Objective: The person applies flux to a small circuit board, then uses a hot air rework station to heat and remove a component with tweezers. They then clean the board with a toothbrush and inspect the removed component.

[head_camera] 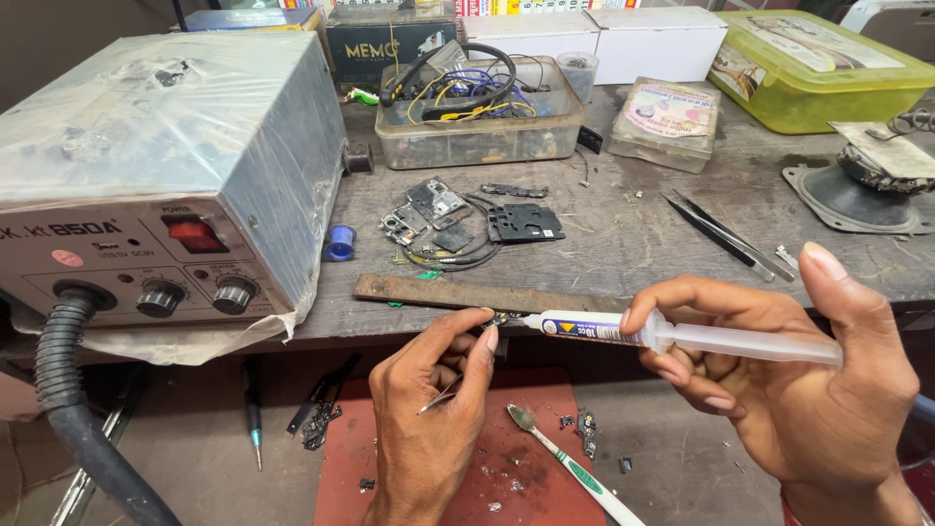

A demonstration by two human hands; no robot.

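Note:
My right hand grips a clear plastic syringe lying level, thumb at the plunger end, nozzle pointing left. My left hand pinches a tiny dark part right at the syringe's tip, above the front edge of the workbench; a thin metal pin or tweezers also pokes out from under its fingers. Below the hands lies a red mat with a toothbrush and small loose parts.
A grey hot-air station with a black hose fills the left. Circuit boards and cables, a metal file, black tweezers, a clear tub of wires, boxes and a yellow-green container sit on the bench.

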